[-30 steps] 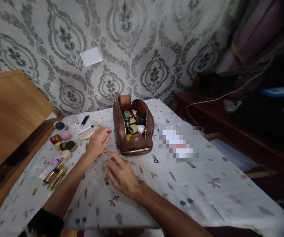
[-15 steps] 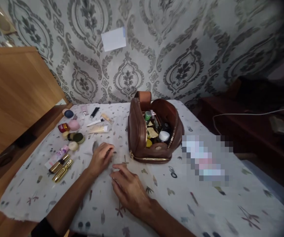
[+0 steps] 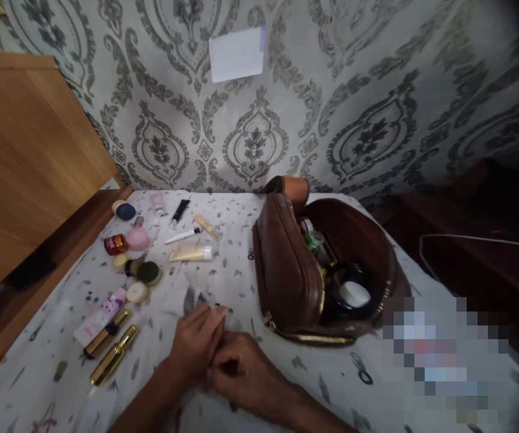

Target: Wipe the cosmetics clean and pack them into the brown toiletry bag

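My left hand (image 3: 196, 340) and my right hand (image 3: 243, 370) meet low in the middle, over the patterned tablecloth. Both have their fingers curled in and touching each other. What they hold, if anything, is hidden between the fingers. Just beyond the left fingertips lies a pale grey-white patch (image 3: 190, 294) that I cannot make out. To the right stands an unzipped brown toiletry bag (image 3: 286, 264), with a white-lidded jar (image 3: 353, 294) and a green-and-clear item (image 3: 314, 239) inside. A cream tube (image 3: 189, 252) with a white cap lies beyond my left hand.
At left lie gold tubes (image 3: 113, 356), a pink-and-white tube (image 3: 101, 316), a dark green round lid (image 3: 149, 273), a pink sponge (image 3: 139, 239) and a red jar (image 3: 115, 245). A black tube (image 3: 180, 212) and white pen (image 3: 182, 234) lie farther back. A blurred-out object (image 3: 439, 349) sits at right.
My hands have come together; a small gap lay between them before. The view has shifted closer, so the bag appears larger and farther right, with its contents seen from another angle.
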`<state>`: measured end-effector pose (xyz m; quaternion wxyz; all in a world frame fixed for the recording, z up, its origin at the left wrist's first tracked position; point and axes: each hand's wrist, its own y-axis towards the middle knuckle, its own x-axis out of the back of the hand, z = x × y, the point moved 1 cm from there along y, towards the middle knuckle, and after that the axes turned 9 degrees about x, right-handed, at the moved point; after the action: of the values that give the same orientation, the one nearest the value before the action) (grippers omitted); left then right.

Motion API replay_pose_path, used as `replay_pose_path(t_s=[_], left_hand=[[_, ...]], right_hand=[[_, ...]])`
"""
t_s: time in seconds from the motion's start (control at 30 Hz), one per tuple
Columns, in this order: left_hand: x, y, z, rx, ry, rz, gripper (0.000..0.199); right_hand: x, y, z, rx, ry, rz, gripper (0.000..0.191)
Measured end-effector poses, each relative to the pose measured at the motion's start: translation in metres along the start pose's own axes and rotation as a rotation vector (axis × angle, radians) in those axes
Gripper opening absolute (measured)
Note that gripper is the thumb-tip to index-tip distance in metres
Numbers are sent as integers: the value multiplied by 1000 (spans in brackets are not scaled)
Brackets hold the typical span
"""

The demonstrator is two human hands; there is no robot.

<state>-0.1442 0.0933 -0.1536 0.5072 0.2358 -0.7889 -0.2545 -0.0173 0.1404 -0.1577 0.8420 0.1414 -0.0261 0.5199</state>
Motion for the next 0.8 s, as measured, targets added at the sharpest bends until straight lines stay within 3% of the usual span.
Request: replay_pose_path(t_s=[0.1, 0.2, 0.33, 0.57, 0.8], left_hand=[[-3, -4, 5, 97, -32, -28, 19], [-8, -3, 2, 123, -92, -22, 19], [-10, 6, 0, 150, -161, -3, 18], [-3, 8, 5, 38, -133, 41, 21], [1, 4, 7, 228, -177, 140, 21]], right_hand=[[-1, 8, -8, 158, 27, -33, 22], [2, 5, -9, 236, -8, -47, 32], [8, 2, -6, 260, -92, -88, 46], [9, 5, -13, 286, -106, 11, 58], [7, 4, -6, 212, -127, 40, 55]])
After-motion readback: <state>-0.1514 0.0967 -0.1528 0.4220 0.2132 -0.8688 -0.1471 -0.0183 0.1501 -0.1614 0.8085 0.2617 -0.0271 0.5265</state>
